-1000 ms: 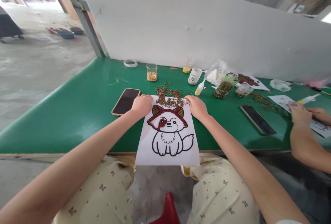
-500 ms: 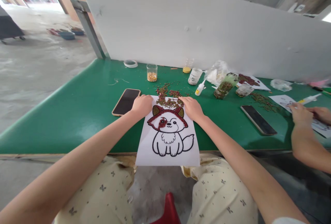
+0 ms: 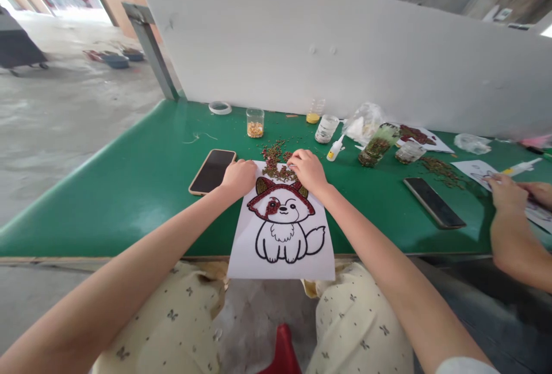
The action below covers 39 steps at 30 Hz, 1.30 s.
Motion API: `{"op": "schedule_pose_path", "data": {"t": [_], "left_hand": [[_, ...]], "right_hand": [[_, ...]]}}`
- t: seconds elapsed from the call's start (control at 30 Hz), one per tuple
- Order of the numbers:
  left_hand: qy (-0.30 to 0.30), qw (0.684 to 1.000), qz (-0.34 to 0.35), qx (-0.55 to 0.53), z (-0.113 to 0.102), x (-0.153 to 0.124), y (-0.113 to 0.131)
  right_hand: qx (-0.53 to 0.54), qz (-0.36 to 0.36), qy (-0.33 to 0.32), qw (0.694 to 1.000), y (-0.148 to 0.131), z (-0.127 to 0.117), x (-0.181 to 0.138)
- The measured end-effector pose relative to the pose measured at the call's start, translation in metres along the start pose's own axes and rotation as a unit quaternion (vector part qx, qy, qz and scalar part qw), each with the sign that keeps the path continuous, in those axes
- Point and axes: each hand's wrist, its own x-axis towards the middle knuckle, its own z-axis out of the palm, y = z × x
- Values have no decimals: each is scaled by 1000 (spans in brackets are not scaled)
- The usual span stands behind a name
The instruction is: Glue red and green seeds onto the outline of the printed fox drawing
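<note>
A sheet of white paper [image 3: 241,259] with a cartoon animal drawing lies over the table's near edge, its lower part jutting out. Dark red and green grains fill the drawn ears, head outline and one eye patch. My left hand [image 3: 240,177] is closed at the sheet's upper left edge. Over the upper right corner, my right hand [image 3: 308,170] has its fingers bent and drawn together beside loose mixed seeds [image 3: 276,167]; what its fingertips hold, if anything, is hidden. The seeds spread from the paper's top onto the green table [image 3: 142,190].
Beside my left hand lies a phone [image 3: 212,171]. Behind are a jar of yellow kernels [image 3: 255,123], a glue bottle [image 3: 335,148] and a tilted jar of seeds [image 3: 378,145]. Another phone [image 3: 433,201] lies near a co-worker's hands [image 3: 509,190]. A white panel [image 3: 259,34] borders the back.
My right hand has shifted from the paper's right edge up and left over the seeds, its fingers bending inward. My left hand stays at the left edge.
</note>
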Motion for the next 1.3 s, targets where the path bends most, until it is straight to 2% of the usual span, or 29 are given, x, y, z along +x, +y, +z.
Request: {"op": "schedule_pose_path", "data": {"t": [0.17, 0.37, 0.67, 0.83, 1.07, 1.3], "left_hand": [[3, 1000, -5, 1, 0, -1, 1], [7, 1000, 3, 3, 0, -1, 1], [13, 1000, 1, 4, 3, 0, 2], [21, 1000, -8, -4, 3, 0, 5], [22, 1000, -18, -1, 0, -1, 4], [17, 1000, -14, 1, 1, -1, 4]], "right_hand": [[-23, 10, -7, 1000, -8, 4, 19], [-31, 25, -30, 999, -12, 5, 26], [-64, 56, -131, 988, -17, 1, 35], [-72, 54, -167, 982, -22, -1, 46], [-72, 15, -150, 986, -24, -2, 37], [-31, -49, -103, 993, -26, -16, 20]]}}
